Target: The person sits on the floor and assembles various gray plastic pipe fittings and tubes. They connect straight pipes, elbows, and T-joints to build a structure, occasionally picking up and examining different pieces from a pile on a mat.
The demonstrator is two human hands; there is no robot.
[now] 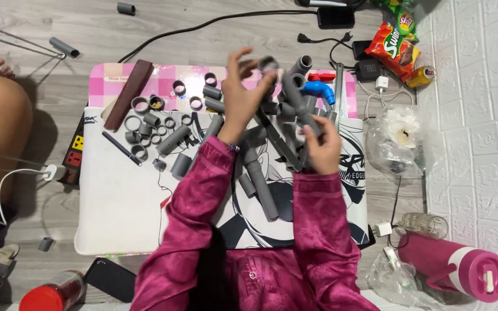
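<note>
The left hand [242,95] is raised over the far middle of the low tabletop [116,213], fingers spread partly open and curled, with the thumb and fingertips pinching a short grey plastic pipe coupling [268,63] whose round open end faces the camera. The right hand [321,151] is closed around the near end of a long grey plastic pipe [298,103], which slants up and to the left from the fist towards the coupling; its far end lies just beside the coupling, and whether the two touch cannot be told. Both arms wear magenta velvet sleeves [203,196].

Under the hands, a heap of grey pipe lengths and elbow fittings [260,173] lies on the white printed mat covering the tabletop. To the left, small grey rings and short sleeves [145,124] are scattered near a dark brown wooden block [128,95] and a black pen [121,148]. A blue plastic elbow fitting [320,89] and a small red piece [321,76] lie at the far right of the tabletop, beyond the right hand.

On the floor to the right stand a pink insulated bottle [456,270] lying on its side, crumpled clear plastic bags [402,141] and a red snack bag [396,50]. A loose grey pipe stub [64,47] lies on the floor at far left.
</note>
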